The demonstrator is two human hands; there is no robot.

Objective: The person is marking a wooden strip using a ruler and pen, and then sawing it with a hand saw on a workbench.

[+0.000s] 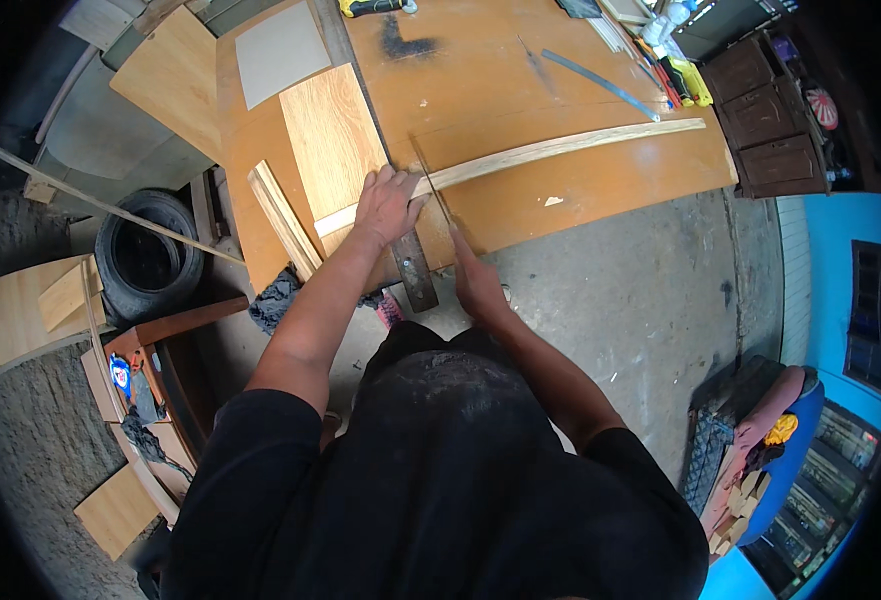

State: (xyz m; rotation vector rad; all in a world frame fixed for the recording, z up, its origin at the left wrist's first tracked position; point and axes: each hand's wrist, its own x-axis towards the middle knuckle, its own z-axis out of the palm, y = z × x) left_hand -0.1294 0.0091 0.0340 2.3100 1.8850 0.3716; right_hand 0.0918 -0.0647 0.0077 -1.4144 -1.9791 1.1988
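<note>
A long pale wooden strip (560,147) lies across the orange-brown worktop (520,215). My left hand (388,204) presses down on it near its left end, fingers curled over its far edge. In my right hand (478,282) is the grip end of a thin hand saw (431,180). Its narrow blade crosses the strip just right of my left hand; how deep it sits in the wood I cannot tell. Under the strip's left part lies a wood-grain board (330,125). A dark flat bar (415,275) sticks out past the worktop's near edge.
Short wood strips (285,220) lie on the left of the worktop. Farther off are a grey sheet (280,50), a metal ruler (600,85) and yellow-handled tools (695,85). Tires (150,245) stand at left, and a dark wooden cabinet (760,115) at far right.
</note>
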